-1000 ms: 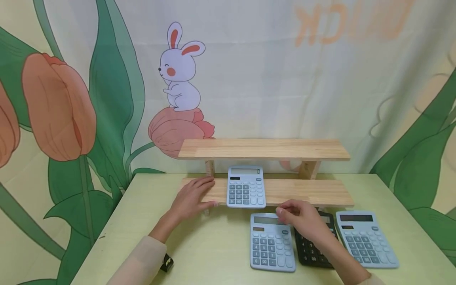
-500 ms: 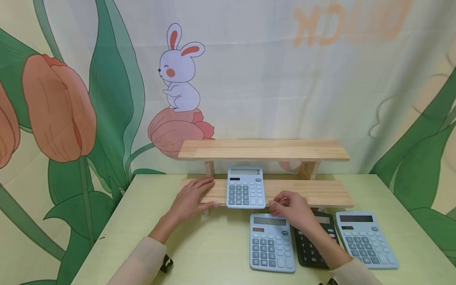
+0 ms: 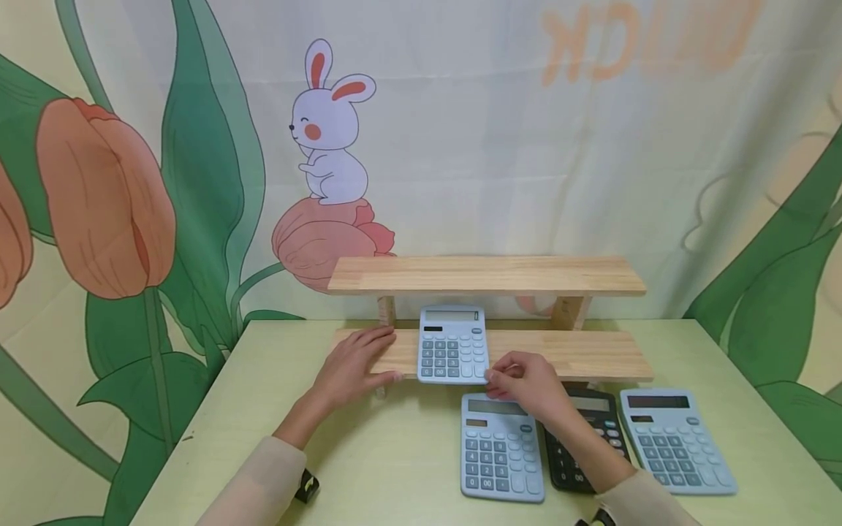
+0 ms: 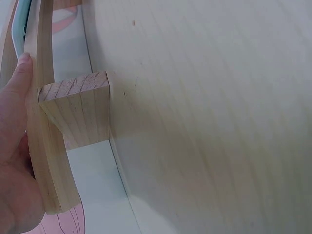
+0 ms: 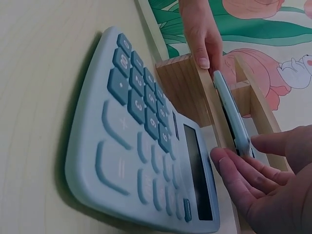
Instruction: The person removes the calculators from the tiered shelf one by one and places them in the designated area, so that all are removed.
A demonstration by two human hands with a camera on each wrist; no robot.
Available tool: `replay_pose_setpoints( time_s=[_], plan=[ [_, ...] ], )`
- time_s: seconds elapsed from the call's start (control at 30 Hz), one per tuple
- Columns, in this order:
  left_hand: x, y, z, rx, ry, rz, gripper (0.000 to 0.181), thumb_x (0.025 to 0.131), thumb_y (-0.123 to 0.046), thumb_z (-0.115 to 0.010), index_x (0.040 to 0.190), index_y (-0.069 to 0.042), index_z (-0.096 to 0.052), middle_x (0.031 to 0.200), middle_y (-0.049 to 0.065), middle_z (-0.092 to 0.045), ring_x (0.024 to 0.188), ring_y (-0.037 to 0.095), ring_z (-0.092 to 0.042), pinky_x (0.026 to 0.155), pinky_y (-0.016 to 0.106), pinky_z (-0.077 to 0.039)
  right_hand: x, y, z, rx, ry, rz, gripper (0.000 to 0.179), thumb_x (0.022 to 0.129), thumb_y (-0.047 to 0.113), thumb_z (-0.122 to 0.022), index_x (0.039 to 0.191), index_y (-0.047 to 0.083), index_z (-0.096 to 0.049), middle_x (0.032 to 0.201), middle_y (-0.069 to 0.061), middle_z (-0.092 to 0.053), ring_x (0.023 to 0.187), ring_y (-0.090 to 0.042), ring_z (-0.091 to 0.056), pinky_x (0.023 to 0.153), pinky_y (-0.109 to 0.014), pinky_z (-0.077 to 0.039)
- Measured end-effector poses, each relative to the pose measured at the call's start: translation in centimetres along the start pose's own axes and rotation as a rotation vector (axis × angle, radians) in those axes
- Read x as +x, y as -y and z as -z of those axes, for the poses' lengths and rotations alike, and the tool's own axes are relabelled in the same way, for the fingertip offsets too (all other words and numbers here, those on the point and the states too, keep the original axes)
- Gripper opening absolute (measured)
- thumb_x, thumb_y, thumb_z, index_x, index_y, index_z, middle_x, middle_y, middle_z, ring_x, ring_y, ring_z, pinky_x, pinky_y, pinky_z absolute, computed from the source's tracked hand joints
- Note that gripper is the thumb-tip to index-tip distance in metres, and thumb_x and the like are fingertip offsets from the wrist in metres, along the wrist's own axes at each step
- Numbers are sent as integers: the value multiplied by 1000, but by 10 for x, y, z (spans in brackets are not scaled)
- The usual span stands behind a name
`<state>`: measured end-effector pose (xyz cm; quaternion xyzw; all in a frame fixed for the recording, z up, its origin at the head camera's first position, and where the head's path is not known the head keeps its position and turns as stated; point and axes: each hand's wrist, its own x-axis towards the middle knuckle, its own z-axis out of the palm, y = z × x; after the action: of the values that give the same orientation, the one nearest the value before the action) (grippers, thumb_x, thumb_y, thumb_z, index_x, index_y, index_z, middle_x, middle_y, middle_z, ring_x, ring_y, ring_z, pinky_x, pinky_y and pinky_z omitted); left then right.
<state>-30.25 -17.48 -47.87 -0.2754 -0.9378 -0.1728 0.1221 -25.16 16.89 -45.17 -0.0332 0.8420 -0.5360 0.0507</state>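
Head view: your right hand [image 3: 529, 383] has arrived at the shelf calculator [image 3: 452, 347]

Over the last second your right hand has come leftward from above the screen of the near blue calculator [image 3: 502, 447] to the lower right corner of the shelf calculator. The work now centres on that one, while the three on the counter [image 3: 362, 467] have kept their places: the near blue calculator, the black calculator [image 3: 597, 420] partly hidden behind your forearm, and the far-right calculator [image 3: 677, 441]. Your left hand has stayed where it was.

The shelf calculator sits on the lower shelf [image 3: 566, 354], left of its middle, with its keys toward you and its lower edge about level with the shelf's front edge. Just how far it leans, you cannot tell from these views.

Your right hand bends in at the wrist from the lower right. From the right wrist camera, your thumb is on the keyed side of the corner and your curled fingers are on the other side, so you appear to be pinching that corner, lightly by the look of it. Your left hand rests on the left end of the lower shelf, fingers laid out along the top, thumb spread away against the front edge and pointing at the shelf calculator, just short of it.
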Motion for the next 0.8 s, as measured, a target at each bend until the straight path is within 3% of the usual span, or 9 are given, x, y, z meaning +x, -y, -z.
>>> replay_pose_setpoints(
  time_s=[0.3, 0.53, 0.8],
  plan=[
    [0, -2, 3, -2, 10, 15, 78, 94, -56, -76, 154, -8, -56, 164, 7, -47, 151, 35, -41, 121, 58, -35, 4, 3, -8, 156, -27, -39, 21, 100, 11, -75, 110, -6, -66, 96, -23, -78, 81, -31, -79, 75, -40, -66],
    [-1, -2, 2, -4, 12, 17, 79, 94, -56, -76, 154, -9, -56, 164, 6, -47, 151, 35, -41, 121, 58, -35, 3, 2, -11, 209, -50, -93, 21, 100, 11, -75, 112, -5, -67, 94, -17, -79, 82, -29, -79, 76, -38, -65],
    [-1, -1, 1, -12, 6, 13, 79, 94, -55, -77, 154, -9, -56, 164, 7, -47, 151, 35, -41, 121, 58, -35, -5, -1, -1, 328, 50, -132, 37, 102, 14, -72, 130, -8, -62, 108, -18, -76, 94, -28, -77, 89, -41, -63]
  ],
)
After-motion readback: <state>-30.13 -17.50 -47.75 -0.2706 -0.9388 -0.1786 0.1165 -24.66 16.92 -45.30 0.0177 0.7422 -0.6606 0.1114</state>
